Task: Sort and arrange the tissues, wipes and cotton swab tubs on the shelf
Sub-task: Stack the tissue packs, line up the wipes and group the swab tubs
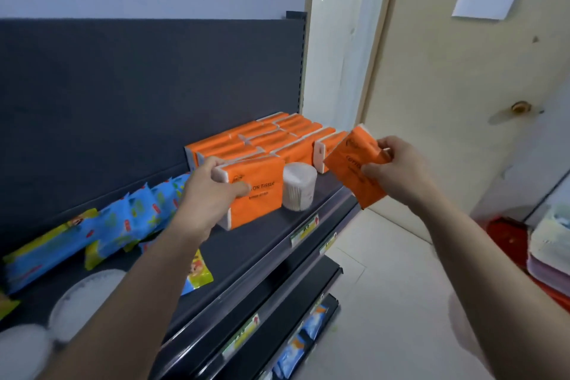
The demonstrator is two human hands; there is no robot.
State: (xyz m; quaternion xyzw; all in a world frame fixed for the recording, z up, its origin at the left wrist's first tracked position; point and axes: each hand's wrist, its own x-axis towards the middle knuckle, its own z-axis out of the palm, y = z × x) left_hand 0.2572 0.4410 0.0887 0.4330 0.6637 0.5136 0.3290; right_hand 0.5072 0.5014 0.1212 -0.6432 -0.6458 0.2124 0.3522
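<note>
My left hand (212,191) grips an orange tissue pack (260,194) standing on the dark shelf (246,253). My right hand (398,170) holds a second orange tissue pack (348,160) tilted in the air past the shelf's right end. Between the two packs a clear cotton swab tub (299,186) stands upright on the shelf. Behind it, several orange tissue packs (265,137) are lined up in rows against the back panel. Blue wipe packs (123,219) lean along the back left. Two more cotton swab tubs (83,296) sit at the near left, blurred.
A beige door (462,86) with a knob stands right of the shelf end. Lower shelves (277,318) with price tags hold blue packets. Folded towels (552,247) and something red lie at the right edge. Pale floor tiles lie between shelf and door.
</note>
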